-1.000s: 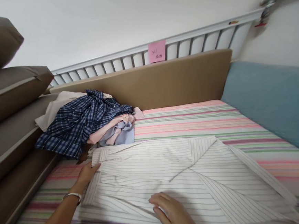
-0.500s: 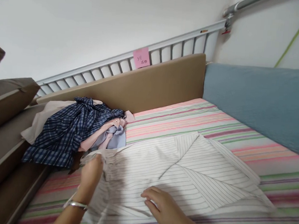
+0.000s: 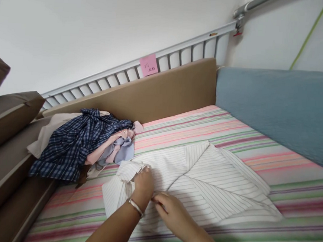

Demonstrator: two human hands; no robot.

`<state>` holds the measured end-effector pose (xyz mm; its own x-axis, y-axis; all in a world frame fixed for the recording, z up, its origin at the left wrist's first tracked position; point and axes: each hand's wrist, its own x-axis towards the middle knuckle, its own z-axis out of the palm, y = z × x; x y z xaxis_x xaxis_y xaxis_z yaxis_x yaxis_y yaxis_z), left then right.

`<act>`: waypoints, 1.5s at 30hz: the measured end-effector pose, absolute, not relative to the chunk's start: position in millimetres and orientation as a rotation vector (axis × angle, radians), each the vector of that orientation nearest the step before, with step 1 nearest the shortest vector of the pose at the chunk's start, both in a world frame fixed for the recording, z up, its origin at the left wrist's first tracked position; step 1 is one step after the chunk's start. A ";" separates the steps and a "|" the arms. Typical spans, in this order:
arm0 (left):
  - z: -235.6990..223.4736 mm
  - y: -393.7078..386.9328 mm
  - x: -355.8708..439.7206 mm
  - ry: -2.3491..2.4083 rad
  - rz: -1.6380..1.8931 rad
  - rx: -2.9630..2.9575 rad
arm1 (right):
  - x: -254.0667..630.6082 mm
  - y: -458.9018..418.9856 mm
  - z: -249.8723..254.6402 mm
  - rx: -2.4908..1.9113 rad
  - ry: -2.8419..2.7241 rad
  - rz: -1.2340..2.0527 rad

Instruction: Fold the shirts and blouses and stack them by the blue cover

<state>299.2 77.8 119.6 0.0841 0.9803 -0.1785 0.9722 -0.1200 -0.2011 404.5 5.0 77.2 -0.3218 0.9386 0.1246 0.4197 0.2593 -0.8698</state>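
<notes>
A white shirt with thin dark stripes [image 3: 201, 187] lies partly folded across the bed. My left hand [image 3: 144, 183] is closed on its near-left end, and the cloth there is lifted and turned over to the right. A pale bracelet circles that wrist. Close beside it, my right hand [image 3: 173, 213] rests low over the shirt, its fingertips almost meeting my left hand. The thumb and fingers of my right hand look slightly apart, with the tips on or just above the cloth. Part of the shirt's front edge is hidden behind my forearms.
A heap of clothes with a blue plaid shirt [image 3: 73, 140] on top lies at the left. Brown cushions [image 3: 14, 109] are stacked beside it. A brown padded panel [image 3: 166, 88] and a blue one [image 3: 277, 104] border the striped sheet [image 3: 254, 143]. A pink note [image 3: 148, 64] sits on the radiator.
My left hand has carried the shirt's left end up and over to the right, folding it inward. My right hand now meets it. The view has shifted right.
</notes>
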 end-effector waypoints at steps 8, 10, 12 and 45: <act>143.6 36.6 209.0 -2.109 -0.472 -2.422 | 411.9 10.3 69.2 -1.307 -1.720 0.947; 126.0 40.6 178.2 -2.222 -0.386 -2.296 | 410.8 14.0 69.9 -1.328 -1.682 0.915; 106.1 43.1 164.1 -2.265 -0.243 -2.273 | 406.5 21.6 74.0 -1.347 -1.689 0.857; 71.9 12.5 173.1 -2.157 -0.962 -2.740 | 330.6 164.2 82.6 -2.208 -1.608 0.931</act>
<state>173.1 12.5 71.9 0.1948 0.9750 0.1072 0.7314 -0.2172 0.6464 330.6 164.2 82.6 0.1843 0.9204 -0.3448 0.7574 -0.3566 -0.5470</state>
